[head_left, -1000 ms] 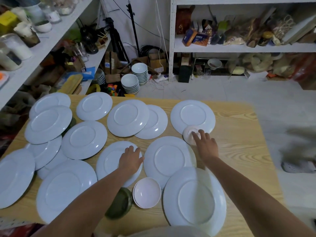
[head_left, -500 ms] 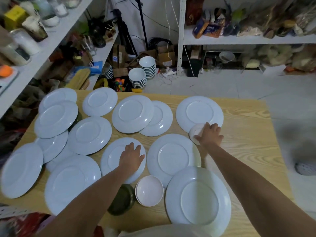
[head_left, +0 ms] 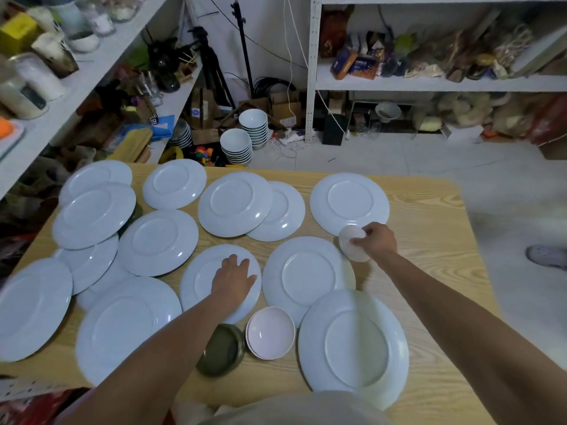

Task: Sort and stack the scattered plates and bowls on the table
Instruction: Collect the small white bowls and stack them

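Head view. Right hand (head_left: 379, 240): fingers and thumb curled on the rim of a small white bowl (head_left: 352, 245), held tilted at the near edge of the far-right plate (head_left: 349, 200). Left hand (head_left: 234, 279): flat, fingers loosely spread, resting on a centre plate (head_left: 196, 282). Between the two hands: one middle plate (head_left: 306, 277), flat on the wooden worktop (head_left: 429, 271). Near edge: pink bowl (head_left: 270, 332), upright, just beside the olive-green dishes (head_left: 219, 352) on its left; large plate (head_left: 352, 345) on its right. Left half of worktop: further white plates (head_left: 156, 240), several overlapping. Floor beyond: stacked white bowls (head_left: 236, 147).
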The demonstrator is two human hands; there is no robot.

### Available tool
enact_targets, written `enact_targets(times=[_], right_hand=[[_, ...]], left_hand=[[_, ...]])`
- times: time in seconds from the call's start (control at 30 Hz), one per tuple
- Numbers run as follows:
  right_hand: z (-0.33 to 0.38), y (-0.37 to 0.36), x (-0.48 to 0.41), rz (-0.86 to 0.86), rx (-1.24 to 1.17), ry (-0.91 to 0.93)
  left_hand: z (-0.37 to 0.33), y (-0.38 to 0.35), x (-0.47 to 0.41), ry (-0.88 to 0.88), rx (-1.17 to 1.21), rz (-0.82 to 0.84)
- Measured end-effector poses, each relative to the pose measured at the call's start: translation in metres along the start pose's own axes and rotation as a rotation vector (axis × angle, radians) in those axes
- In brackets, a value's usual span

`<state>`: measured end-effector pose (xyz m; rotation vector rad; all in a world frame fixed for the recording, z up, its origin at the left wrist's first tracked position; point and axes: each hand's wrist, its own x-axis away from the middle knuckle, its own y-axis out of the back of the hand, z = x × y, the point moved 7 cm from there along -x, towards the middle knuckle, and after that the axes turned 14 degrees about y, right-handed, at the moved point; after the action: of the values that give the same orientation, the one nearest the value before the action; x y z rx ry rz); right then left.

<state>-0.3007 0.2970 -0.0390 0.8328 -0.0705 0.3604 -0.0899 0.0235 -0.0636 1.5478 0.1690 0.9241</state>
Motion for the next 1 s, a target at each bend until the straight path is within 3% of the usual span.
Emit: enact_targets(times=[0.2,0.47,0.7,0.8,1.0], right_hand=[[0.074,-0.031,0.065,0.084,-0.023,0.455],[0.111,-0.091,0.174,0.255,0.306,0.937],[0.1,-0.114,0.206,0.372,0.412,0.916],[0.107,-0.111,0.22,0.297,0.487,1.012],[0.093,-0.107,0.232,0.238,0.657,0.994]], left_hand=[[0.018,-0.005,0.008,-0.001,0.058,0.02],[0.041,-0.01,0.018,-0.045,0.076,0.01],[0.045,-0.012,0.025,-0.114,0.086,0.007],[0.045,-0.012,0.027,-0.148,0.074,0.0],[0.035,-0.008,0.029,-0.169,0.064,-0.022]])
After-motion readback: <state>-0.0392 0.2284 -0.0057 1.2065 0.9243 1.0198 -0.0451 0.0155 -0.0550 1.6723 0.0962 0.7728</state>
